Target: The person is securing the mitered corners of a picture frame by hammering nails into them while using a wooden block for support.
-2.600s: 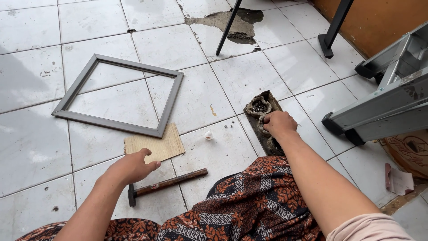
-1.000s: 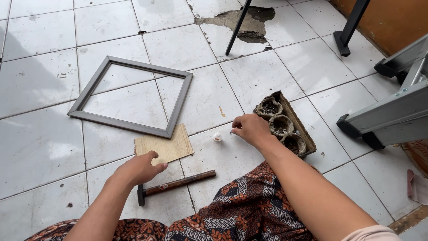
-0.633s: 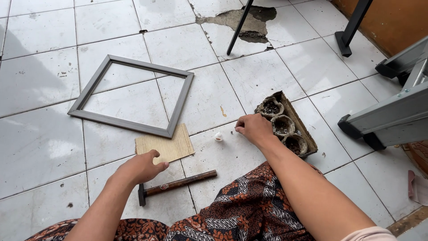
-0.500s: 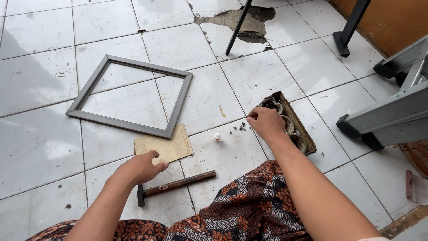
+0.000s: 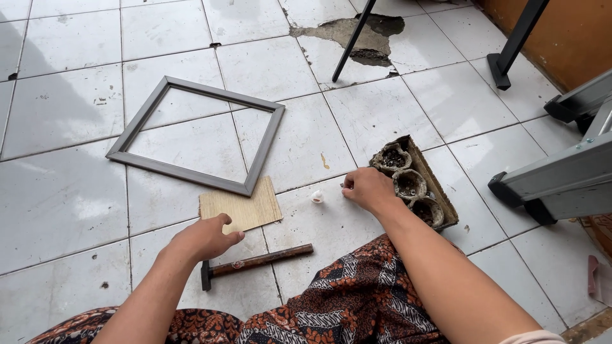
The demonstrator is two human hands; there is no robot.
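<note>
The right hand (image 5: 366, 189) is held low over the tiled floor (image 5: 57, 210), just left of the cardboard tray (image 5: 446, 210). Its fingers (image 5: 349, 186) are curled shut and pinched together at the tips; something tiny may be gripped there, but it cannot be made out. A small white piece (image 5: 317, 197) lies on the tile just left of those fingertips, close but apart from them. The tray is brown and worn, with three round cups in a row, each filled with dark small parts too fine to identify.

The left hand (image 5: 204, 237) is seen further left of the tray, with its fingers loosely bent and holding nothing. Its fingertips touch or overlap the near edge of a thin plywood square (image 5: 240, 206), pale tan and flat on the floor. A hammer (image 5: 255, 262) with a dark wooden handle lies just under this hand. Beyond the plywood a grey square frame (image 5: 194, 135) lies flat, its near corner touching the plywood's far edge.
</note>
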